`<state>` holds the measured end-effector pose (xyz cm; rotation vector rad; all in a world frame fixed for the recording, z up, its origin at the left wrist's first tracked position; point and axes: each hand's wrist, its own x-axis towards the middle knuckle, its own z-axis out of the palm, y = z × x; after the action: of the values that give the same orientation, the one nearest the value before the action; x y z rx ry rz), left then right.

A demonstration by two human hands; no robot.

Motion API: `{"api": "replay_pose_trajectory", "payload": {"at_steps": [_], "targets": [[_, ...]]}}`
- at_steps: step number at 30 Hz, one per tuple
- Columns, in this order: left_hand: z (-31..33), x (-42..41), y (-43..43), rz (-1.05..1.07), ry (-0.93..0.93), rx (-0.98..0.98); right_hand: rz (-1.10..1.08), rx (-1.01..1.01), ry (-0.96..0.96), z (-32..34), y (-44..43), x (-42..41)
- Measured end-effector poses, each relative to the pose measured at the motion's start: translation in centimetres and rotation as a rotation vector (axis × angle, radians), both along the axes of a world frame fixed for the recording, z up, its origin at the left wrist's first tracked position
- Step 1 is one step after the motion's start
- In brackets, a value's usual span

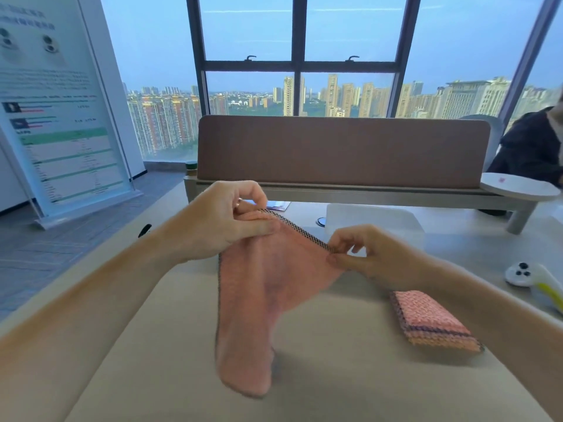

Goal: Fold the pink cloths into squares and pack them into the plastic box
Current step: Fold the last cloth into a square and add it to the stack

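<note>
We take the pink cloth as our landmark; it hangs above the beige desk, blurred, its lower end near the surface. On its left, our left hand is closed in a pinch on the upper corner of its dark-stitched top edge. At the edge's other end our right hand pinches the second corner. Left of the cloth the desk edge runs close; below it bare desk lies open. Right of the cloth a folded stack of pink cloths lies flat. Behind the cloth, to the right, stands the translucent plastic box, and beyond it a brown divider panel and windows.
</note>
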<state>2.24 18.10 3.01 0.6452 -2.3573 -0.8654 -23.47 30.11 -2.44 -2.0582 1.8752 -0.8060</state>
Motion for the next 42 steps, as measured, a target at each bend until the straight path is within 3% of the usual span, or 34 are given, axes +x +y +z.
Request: {"api": "replay_pose_trajectory", "payload": {"at_steps": [5,8,11,15,20,28,30,32,34,36,39,42], "targets": [[-0.8,2.5,-1.7,0.149,0.057,0.047,-0.055,-0.067,-0.117,2.2,1.4,-0.8],[-1.4,3.2,-1.9,0.14,0.127,0.187,-0.116,-0.173,-0.058,3.5,1.8,-0.5],[-1.8,4.8,-1.2,0.093,0.101,0.144,-0.058,-0.259,-0.145,5.2,3.2,0.2],[-1.3,7.1,1.9,0.025,0.12,0.043,-0.011,-0.297,-0.174,7.1,7.3,1.3],[0.8,5.2,1.0,0.078,0.253,0.194,-0.083,-0.249,-0.148,9.3,5.3,0.2],[-10.0,0.9,-5.7,0.31,-0.014,0.44,-0.297,-0.009,0.119,-2.1,-3.2,-2.5],[-13.0,0.4,-6.2,0.408,-0.086,0.317,-0.362,-0.006,0.272,-4.8,-3.7,-1.8],[-15.1,-0.2,-5.0,0.464,-0.198,0.055,-0.425,-0.045,0.438,-6.7,-3.3,-0.4],[-16.8,-1.4,-2.9,0.403,-0.294,-0.111,-0.365,-0.064,0.49,-8.3,-2.6,2.3],[-18.3,-3.0,-1.0,0.297,-0.427,-0.214,-0.237,0.052,0.461,-10.6,-2.4,4.6],[-20.1,-4.0,-0.9,0.263,-0.608,-0.246,-0.193,0.277,0.375,-14.0,-2.9,4.5],[-20.6,-3.1,-2.1,0.288,-0.673,-0.221,-0.185,0.331,0.396,-14.4,-2.4,2.4]]}}
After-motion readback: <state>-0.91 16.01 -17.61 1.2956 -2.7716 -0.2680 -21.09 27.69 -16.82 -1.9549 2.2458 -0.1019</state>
